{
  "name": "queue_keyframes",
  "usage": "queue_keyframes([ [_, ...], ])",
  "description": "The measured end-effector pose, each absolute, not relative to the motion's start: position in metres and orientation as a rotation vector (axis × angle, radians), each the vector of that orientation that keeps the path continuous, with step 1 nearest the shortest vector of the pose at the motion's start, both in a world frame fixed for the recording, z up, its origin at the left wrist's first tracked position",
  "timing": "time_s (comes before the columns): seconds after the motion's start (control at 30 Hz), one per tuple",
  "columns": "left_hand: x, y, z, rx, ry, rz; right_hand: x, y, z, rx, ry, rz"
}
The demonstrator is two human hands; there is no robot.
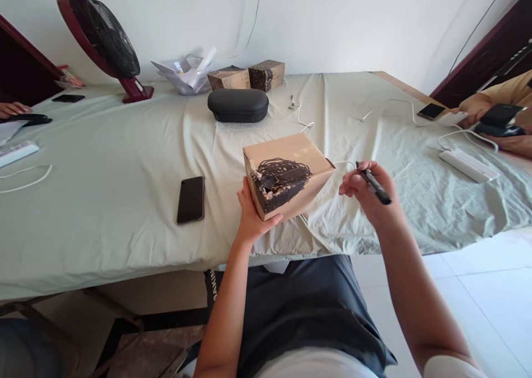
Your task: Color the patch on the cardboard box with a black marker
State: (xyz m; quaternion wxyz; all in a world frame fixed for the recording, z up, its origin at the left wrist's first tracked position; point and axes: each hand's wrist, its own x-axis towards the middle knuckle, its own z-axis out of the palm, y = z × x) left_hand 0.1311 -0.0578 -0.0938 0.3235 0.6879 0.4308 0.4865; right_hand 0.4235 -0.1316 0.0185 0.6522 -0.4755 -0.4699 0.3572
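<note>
A brown cardboard box (310,155) is tilted above the cloth-covered table, with black scribbles across one corner and the faces around it. My left hand (254,217) grips the box at its lower left corner, fingers on the side and thumb underneath. To the right of the box, apart from it, my right hand (369,192) holds a black marker (376,187) between closed fingers. A black phone (191,199) lies on the table to the left of my left hand.
Behind the box lie a black case (238,105), two scribbled boxes (266,75) and a plastic bag (189,76). A fan (137,91) stands at the back left. At the right, another person's hands (477,109) are near a white power strip (469,165) and cables.
</note>
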Motion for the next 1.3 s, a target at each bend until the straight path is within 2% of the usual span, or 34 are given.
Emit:
queue_keyframes([
  [0.13, 0.142, -0.071, -0.087, 1.914, 1.218, 1.287, 0.389, -0.138, 0.04, -0.949, -1.273, 0.591],
  [0.27, 0.146, -0.09, -0.064, 2.019, 1.419, 1.225, 0.356, -0.15, 0.063, -0.977, -1.504, 0.259],
  [0.43, 0.153, -0.112, -0.038, 2.041, 1.681, 1.193, 0.327, -0.15, 0.088, -0.808, -1.819, -0.132],
  [0.77, 0.159, -0.127, -0.027, 1.982, 1.816, 1.146, 0.319, -0.143, 0.091, -0.914, -1.954, -0.208],
  [1.0, 0.161, -0.13, -0.022, 1.959, 1.836, 1.118, 0.319, -0.142, 0.09, -0.989, -2.042, -0.383],
  [1.3, 0.163, -0.13, -0.024, 1.952, 1.828, 1.187, 0.317, -0.138, 0.082, -1.016, -1.899, -0.373],
])
